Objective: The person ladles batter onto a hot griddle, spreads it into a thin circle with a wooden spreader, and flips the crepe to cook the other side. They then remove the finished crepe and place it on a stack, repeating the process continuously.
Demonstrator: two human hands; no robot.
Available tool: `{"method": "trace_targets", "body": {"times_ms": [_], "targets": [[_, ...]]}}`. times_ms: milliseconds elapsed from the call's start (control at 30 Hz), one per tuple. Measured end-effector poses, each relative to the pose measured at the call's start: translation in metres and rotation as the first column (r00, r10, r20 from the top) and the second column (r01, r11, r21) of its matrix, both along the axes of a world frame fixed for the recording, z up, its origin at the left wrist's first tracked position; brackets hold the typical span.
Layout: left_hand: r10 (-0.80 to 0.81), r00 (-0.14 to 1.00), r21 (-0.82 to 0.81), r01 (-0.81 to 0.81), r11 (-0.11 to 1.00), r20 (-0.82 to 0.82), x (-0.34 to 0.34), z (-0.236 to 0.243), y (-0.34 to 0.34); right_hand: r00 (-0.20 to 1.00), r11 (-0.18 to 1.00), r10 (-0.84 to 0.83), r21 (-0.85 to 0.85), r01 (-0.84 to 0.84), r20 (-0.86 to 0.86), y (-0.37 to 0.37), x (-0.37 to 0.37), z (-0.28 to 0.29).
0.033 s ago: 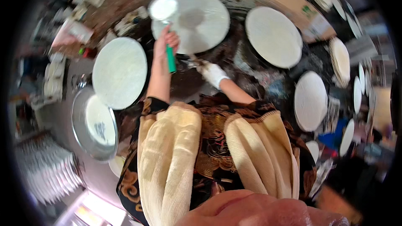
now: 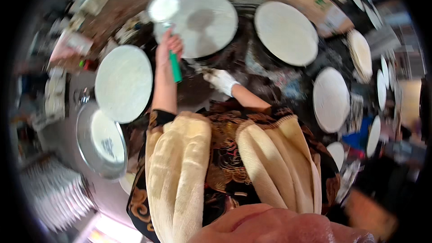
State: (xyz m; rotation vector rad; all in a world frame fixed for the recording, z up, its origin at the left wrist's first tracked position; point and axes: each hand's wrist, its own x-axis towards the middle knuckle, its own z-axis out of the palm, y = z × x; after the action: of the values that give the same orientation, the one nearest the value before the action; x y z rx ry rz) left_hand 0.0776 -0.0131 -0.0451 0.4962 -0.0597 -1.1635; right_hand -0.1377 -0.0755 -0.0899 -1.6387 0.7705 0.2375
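Gripping the green handle [image 2: 175, 68], likely the best spot, the left hand [image 2: 169, 47] holds a ladle [image 2: 163, 7], probably hard and top-heavy, at upper left of the frame, but I can't tell if the gloved right hand [image 2: 221, 81] pinches anything.

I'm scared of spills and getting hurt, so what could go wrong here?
The ladle in the left hand overlaps the edge of the far white disc in view, so it might drip outside if tipped. The gloved right hand is near that disc; if the disc is hot, which the picture can't show, the hand could get hurt. The open metal basin beside the left white disc could slop its white contents if bumped.
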Motion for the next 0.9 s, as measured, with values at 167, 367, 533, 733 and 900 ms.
{"method": "trace_targets", "body": {"times_ms": [167,367,533,733,900], "targets": [[-0.053,0.999,0.098,0.053,0.994,-0.007,-0.017,0.013,0.020,0.888,0.841,-0.453,0.367,0.398,0.074,0.003,-0.051,0.014],[-0.290,0.843,0.123,0.382,0.916,-0.454,-0.063,-0.043,0.059,0.451,0.463,-0.886,0.263,0.847,0.106,0.007,-0.126,0.031],[-0.356,0.818,0.191,0.479,0.857,-0.452,-0.104,-0.048,0.100,0.352,0.310,-0.872,-0.172,0.935,0.341,-0.049,-0.236,-0.017],[-0.341,0.891,0.306,0.429,0.850,-0.301,-0.127,-0.033,0.136,0.629,0.423,-0.776,-0.704,0.570,0.043,-0.148,-0.309,-0.027],[-0.344,0.893,0.235,0.415,0.879,-0.290,-0.153,-0.025,0.144,0.768,0.616,-0.613,-0.721,0.316,-0.187,-0.176,-0.309,-0.022]]}}
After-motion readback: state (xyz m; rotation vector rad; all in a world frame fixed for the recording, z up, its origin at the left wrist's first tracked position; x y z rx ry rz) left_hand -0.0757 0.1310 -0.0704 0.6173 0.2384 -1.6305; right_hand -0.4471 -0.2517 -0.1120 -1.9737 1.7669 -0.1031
